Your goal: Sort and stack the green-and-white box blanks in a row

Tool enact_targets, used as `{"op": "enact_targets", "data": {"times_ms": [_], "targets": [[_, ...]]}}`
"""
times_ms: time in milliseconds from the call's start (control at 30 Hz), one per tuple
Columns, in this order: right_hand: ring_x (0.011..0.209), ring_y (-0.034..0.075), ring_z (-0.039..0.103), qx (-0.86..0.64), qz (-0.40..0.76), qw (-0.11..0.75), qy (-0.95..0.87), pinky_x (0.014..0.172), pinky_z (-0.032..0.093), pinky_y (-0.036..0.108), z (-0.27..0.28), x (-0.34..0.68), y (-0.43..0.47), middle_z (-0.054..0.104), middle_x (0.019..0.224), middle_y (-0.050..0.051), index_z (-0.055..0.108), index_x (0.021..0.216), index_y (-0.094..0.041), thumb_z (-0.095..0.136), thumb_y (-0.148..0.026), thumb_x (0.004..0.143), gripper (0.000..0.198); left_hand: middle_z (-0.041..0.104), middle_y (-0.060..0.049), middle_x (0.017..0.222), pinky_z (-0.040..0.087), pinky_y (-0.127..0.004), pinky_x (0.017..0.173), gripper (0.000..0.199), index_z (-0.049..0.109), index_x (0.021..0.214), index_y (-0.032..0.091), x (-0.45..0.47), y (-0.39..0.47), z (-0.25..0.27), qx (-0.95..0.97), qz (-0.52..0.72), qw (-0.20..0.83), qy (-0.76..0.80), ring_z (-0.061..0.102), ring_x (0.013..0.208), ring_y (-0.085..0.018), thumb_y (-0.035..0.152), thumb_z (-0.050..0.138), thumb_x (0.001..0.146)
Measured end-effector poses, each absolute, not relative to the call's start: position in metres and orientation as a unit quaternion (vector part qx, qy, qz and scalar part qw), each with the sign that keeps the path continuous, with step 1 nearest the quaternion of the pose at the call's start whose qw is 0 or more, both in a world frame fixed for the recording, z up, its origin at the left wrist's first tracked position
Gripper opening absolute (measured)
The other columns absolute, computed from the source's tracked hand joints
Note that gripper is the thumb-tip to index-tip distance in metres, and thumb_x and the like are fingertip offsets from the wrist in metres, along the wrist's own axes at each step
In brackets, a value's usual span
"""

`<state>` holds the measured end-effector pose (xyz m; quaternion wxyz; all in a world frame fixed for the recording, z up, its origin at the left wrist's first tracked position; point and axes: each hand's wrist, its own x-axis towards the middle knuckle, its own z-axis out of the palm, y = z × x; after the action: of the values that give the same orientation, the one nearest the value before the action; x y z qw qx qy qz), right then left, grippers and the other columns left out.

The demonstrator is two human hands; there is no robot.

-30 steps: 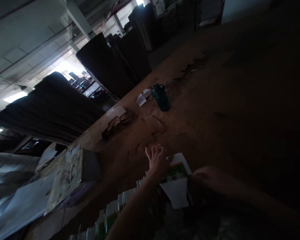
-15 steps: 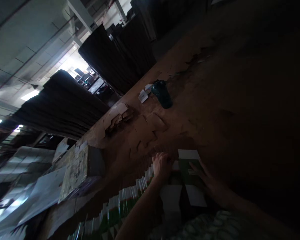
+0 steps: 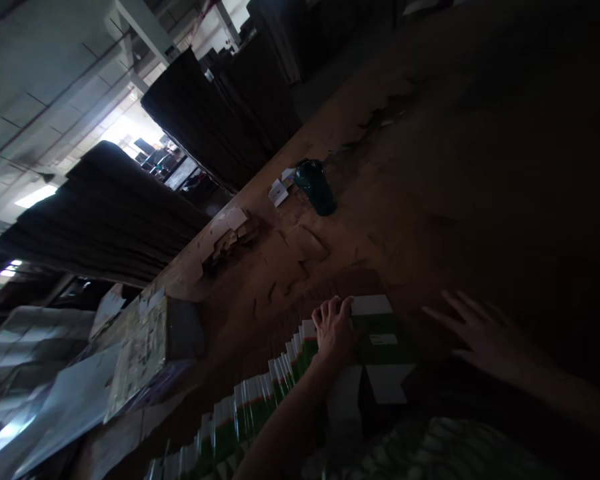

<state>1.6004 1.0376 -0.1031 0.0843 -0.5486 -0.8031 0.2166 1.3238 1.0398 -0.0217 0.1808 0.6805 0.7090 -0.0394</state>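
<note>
A flat green-and-white carton (image 3: pixel 380 323) with a small pale label lies in front of me, its white flap toward my body. Curled fingers of my left hand (image 3: pixel 334 327) grip its upper left edge; the fingertips are partly hidden. Off to the right, my right hand (image 3: pixel 485 333) hovers in shadow with fingers spread, holding nothing and apart from the carton. A long overlapping row of similar green-and-white cartons (image 3: pixel 250 407) runs down to the lower left, partly behind my left forearm.
A dark green cup (image 3: pixel 315 187) stands farther back on the brown table (image 3: pixel 350 233), beside small white paper pieces (image 3: pixel 279 193). Cardboard scraps (image 3: pixel 227 233) lie along the far edge. A worn box (image 3: pixel 145 360) sits at left. Tall dark stacks (image 3: pixel 105 213) rise beyond.
My right hand has left the carton and moved right, fingers spread. My left hand has shifted slightly right, onto the carton's edge. The view has turned a little.
</note>
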Motion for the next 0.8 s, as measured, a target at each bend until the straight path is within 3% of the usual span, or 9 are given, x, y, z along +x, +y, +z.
{"op": "enact_targets", "data": {"times_ms": [100, 233, 300, 400, 467, 567, 667, 733, 800], "targets": [[0.138, 0.042, 0.037, -0.592, 0.223, 0.092, -0.769, 0.104, 0.037, 0.063, -0.083, 1.616, 1.046, 0.052, 0.145, 0.013, 0.059, 0.133, -0.029, 0.057, -0.029, 0.067, 0.067, 0.051, -0.004, 0.139, 0.028, -0.048, 0.109, 0.057, 0.045, 0.138, 0.034, 1.323, 1.042, -0.019, 0.674, -0.031, 0.203, 0.709, 0.040, 0.130, -0.028, 0.038, 0.063, 0.084], [0.116, 0.030, 0.061, -0.485, 0.454, 0.143, -0.733, 0.097, 0.049, 0.043, -0.003, 1.557, 1.057, 0.065, 0.129, 0.011, 0.057, 0.133, -0.022, 0.053, -0.045, 0.077, 0.061, 0.051, -0.004, 0.140, 0.032, -0.045, 0.109, 0.055, 0.036, 0.143, 0.033, 1.317, 1.051, 0.001, 0.623, 0.022, 0.265, 0.736, 0.042, 0.130, -0.025, 0.041, 0.052, 0.091], [0.093, 0.026, 0.069, -0.444, 0.535, 0.139, -0.705, 0.081, 0.053, 0.036, 0.029, 1.520, 1.055, 0.075, 0.101, 0.009, 0.068, 0.104, -0.019, 0.048, -0.055, 0.081, 0.047, 0.051, -0.003, 0.140, 0.029, -0.047, 0.110, 0.042, 0.042, 0.139, 0.033, 1.313, 1.056, 0.014, 0.604, 0.044, 0.253, 0.755, 0.041, 0.130, -0.023, 0.040, 0.040, 0.097], [0.071, 0.024, 0.069, -0.398, 0.614, 0.044, -0.680, 0.064, 0.052, 0.033, 0.029, 1.501, 1.047, 0.073, 0.074, 0.007, 0.066, 0.070, -0.019, 0.036, -0.061, 0.085, 0.053, 0.052, -0.003, 0.137, 0.015, -0.055, 0.115, 0.030, 0.057, 0.121, 0.031, 1.308, 1.058, 0.023, 0.622, 0.013, 0.173, 0.764, 0.037, 0.132, -0.026, 0.041, 0.045, 0.095], [0.089, 0.030, 0.070, -0.445, 0.542, 0.057, -0.711, 0.077, 0.053, 0.040, -0.001, 1.523, 1.047, 0.076, 0.091, 0.010, 0.068, 0.076, -0.021, 0.039, -0.059, 0.083, 0.049, 0.055, -0.004, 0.132, 0.015, -0.054, 0.114, 0.025, 0.061, 0.113, 0.028, 1.308, 1.057, 0.017, 0.649, -0.026, 0.156, 0.744, 0.039, 0.129, -0.027, 0.038, 0.052, 0.092], [0.121, 0.040, 0.056, -0.621, 0.321, 0.123, -0.705, 0.098, 0.044, 0.054, -0.049, 1.583, 1.059, 0.067, 0.125, 0.017, 0.068, 0.106, -0.020, 0.052, -0.057, 0.072, 0.053, 0.060, -0.005, 0.123, 0.030, -0.046, 0.106, 0.019, 0.064, 0.106, 0.026, 1.312, 1.054, 0.001, 0.672, -0.043, 0.168, 0.720, 0.046, 0.119, -0.024, 0.030, 0.053, 0.091], [0.104, 0.038, 0.067, -0.694, 0.356, 0.086, -0.619, 0.090, 0.051, 0.049, -0.064, 1.623, 1.072, 0.071, 0.113, 0.022, 0.061, 0.124, -0.012, 0.051, -0.052, 0.077, 0.063, 0.065, -0.003, 0.112, 0.036, -0.039, 0.095, 0.016, 0.068, 0.094, 0.026, 1.315, 1.054, -0.008, 0.661, -0.030, 0.166, 0.731, 0.051, 0.111, -0.022, 0.029, 0.053, 0.091], [0.095, 0.035, 0.070, -0.662, 0.411, 0.122, -0.614, 0.085, 0.054, 0.046, -0.058, 1.620, 1.072, 0.073, 0.106, 0.019, 0.064, 0.121, -0.014, 0.042, -0.051, 0.085, 0.056, 0.067, -0.002, 0.105, 0.037, -0.037, 0.091, 0.017, 0.069, 0.088, 0.026, 1.314, 1.055, -0.010, 0.652, -0.026, 0.164, 0.740, 0.053, 0.107, -0.022, 0.030, 0.053, 0.091], [0.103, 0.033, 0.068, -0.593, 0.435, 0.175, -0.655, 0.090, 0.053, 0.045, -0.053, 1.595, 1.064, 0.073, 0.111, 0.016, 0.070, 0.110, -0.020, 0.034, -0.053, 0.090, 0.053, 0.068, -0.001, 0.105, 0.036, -0.036, 0.089, 0.017, 0.069, 0.087, 0.026, 1.313, 1.055, -0.010, 0.649, -0.024, 0.161, 0.744, 0.054, 0.105, -0.021, 0.030, 0.054, 0.091]]}}
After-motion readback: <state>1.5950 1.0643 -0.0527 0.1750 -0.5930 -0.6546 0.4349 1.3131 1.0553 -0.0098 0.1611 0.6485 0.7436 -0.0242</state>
